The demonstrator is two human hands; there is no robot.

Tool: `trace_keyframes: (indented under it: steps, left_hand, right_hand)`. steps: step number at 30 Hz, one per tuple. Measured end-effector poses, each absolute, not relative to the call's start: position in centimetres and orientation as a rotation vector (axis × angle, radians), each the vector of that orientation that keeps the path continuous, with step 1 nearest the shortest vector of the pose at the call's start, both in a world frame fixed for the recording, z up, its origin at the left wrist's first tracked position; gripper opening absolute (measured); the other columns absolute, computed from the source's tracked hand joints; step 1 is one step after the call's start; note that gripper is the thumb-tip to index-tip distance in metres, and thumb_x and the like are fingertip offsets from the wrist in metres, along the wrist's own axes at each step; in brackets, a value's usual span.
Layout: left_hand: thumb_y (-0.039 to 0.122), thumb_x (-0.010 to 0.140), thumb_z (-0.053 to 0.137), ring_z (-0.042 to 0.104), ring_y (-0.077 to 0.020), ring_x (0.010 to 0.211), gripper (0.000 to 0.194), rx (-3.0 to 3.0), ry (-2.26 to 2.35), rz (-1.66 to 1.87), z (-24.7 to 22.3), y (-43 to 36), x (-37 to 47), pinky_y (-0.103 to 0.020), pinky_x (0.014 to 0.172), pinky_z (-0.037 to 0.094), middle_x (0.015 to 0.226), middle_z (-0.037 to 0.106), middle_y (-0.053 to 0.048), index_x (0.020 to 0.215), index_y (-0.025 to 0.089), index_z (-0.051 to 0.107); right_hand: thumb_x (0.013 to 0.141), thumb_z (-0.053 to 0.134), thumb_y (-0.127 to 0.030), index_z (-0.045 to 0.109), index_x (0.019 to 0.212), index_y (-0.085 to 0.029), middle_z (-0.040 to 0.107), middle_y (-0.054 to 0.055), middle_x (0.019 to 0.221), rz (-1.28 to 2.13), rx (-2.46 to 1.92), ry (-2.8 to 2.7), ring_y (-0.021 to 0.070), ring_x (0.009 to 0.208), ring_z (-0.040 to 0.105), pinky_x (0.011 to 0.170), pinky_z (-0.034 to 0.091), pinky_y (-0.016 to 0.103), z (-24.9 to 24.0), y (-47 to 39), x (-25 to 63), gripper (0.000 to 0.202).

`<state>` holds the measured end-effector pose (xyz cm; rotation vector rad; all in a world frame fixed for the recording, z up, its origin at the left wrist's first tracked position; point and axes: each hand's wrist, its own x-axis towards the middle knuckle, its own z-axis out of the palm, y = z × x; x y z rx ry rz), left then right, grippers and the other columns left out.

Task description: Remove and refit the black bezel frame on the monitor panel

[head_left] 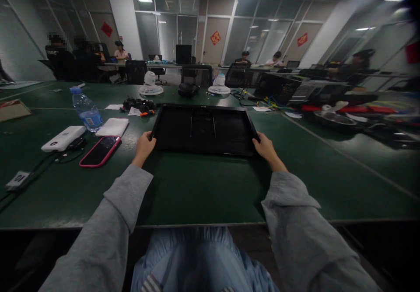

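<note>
A wide black rectangular panel with a raised rim (177,145), resembling a monitor casing, lies ahead of me over the green table. Two thin lines and a smaller rectangle mark its middle. My left hand (144,148) grips the left edge, thumb on top and the other fingers mostly hidden. On the opposite side, my right hand (266,151) is closed around the right edge in the same way. Left of my left hand lies a phone in a pink case (100,151), and behind it is a white tissue pack (113,127).
A water bottle (88,112) and a white power bank (64,138) with cables stand at left. Two small white fans (151,84) and a black pouch (188,89) sit farther back. Right, a pan (336,119) lies among clutter. People sit at far desks.
</note>
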<state>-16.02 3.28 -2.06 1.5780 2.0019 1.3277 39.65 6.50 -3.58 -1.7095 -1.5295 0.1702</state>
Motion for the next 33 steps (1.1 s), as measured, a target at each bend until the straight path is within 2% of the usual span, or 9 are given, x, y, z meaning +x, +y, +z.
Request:
trace_keyframes:
  steps: [4,8,11,14,17,22,29,33]
  left_hand:
    - [0.030,0.088,0.070,0.072,-0.0303,0.120,0.035,1.519,1.946,1.381,-2.2,3.8,-16.3,-0.045,0.109,0.052,0.126,0.076,-0.019,0.120,0.015,0.073]
    - [0.040,0.088,0.073,0.073,-0.0309,0.114,0.035,1.405,1.958,1.409,-2.1,3.8,-16.9,-0.046,0.104,0.053,0.114,0.079,-0.017,0.115,0.016,0.073]
    - [0.048,0.095,0.066,0.072,-0.0339,0.116,0.039,1.464,2.077,1.351,-1.8,3.2,-17.0,-0.048,0.104,0.052,0.115,0.078,-0.018,0.117,0.017,0.072]
    - [0.046,0.105,0.049,0.070,-0.0346,0.122,0.042,1.578,2.255,1.124,-1.3,2.3,-16.7,-0.047,0.106,0.051,0.126,0.076,-0.020,0.127,0.016,0.069]
    - [0.044,0.108,0.042,0.069,-0.0355,0.124,0.045,1.610,2.336,0.974,-0.7,1.8,-16.1,-0.047,0.106,0.050,0.131,0.074,-0.020,0.135,0.016,0.065]
    - [0.044,0.108,0.042,0.070,-0.0374,0.121,0.046,1.648,2.341,0.899,-0.4,1.5,-15.6,-0.049,0.102,0.052,0.130,0.074,-0.021,0.142,0.018,0.060]
    - [0.043,0.107,0.045,0.071,-0.0324,0.121,0.045,1.655,2.291,0.993,-0.4,1.6,-15.9,-0.042,0.101,0.053,0.130,0.075,-0.017,0.138,0.018,0.065]
    - [0.040,0.107,0.047,0.070,-0.0332,0.123,0.043,1.675,2.321,0.981,-0.4,1.5,-15.6,-0.043,0.103,0.052,0.131,0.074,-0.019,0.138,0.016,0.065]
  right_hand:
    - [0.087,0.059,-0.024,0.059,0.147,-0.012,0.072,0.019,0.134,0.151,-1.701,-1.529,0.0356,0.131,0.066,0.116,0.047,0.057,-3.7,6.3,39.4,0.061]
    - [0.087,0.061,-0.026,0.062,0.142,-0.013,0.074,0.020,0.131,0.131,-1.690,-1.551,0.0356,0.127,0.068,0.113,0.049,0.056,-3.5,6.1,38.7,0.056]
    - [0.089,0.063,-0.030,0.063,0.141,-0.015,0.075,0.019,0.128,0.128,-1.672,-1.588,0.0351,0.123,0.070,0.110,0.052,0.056,-3.1,6.0,38.0,0.054]
    - [0.092,0.061,-0.032,0.063,0.145,-0.015,0.076,0.018,0.126,0.092,-1.734,-1.600,0.0341,0.121,0.070,0.106,0.054,0.053,-2.6,5.6,37.3,0.055]
    - [0.097,0.059,-0.035,0.062,0.150,-0.019,0.076,0.017,0.126,0.016,-1.899,-1.580,0.0337,0.117,0.071,0.102,0.055,0.051,-1.9,4.8,36.4,0.055]
    - [0.102,0.053,-0.035,0.060,0.155,-0.020,0.076,0.019,0.126,-0.101,-2.075,-1.576,0.0355,0.115,0.071,0.102,0.053,0.052,-1.3,4.2,35.2,0.056]
    - [0.102,0.055,-0.039,0.061,0.154,-0.018,0.073,0.017,0.135,0.032,-1.952,-1.575,0.0332,0.121,0.070,0.104,0.054,0.049,-1.8,5.0,36.4,0.056]
    - [0.102,0.051,-0.037,0.060,0.154,-0.013,0.072,0.020,0.134,0.046,-1.930,-1.589,0.0347,0.123,0.068,0.106,0.053,0.051,-1.9,5.3,36.7,0.058]
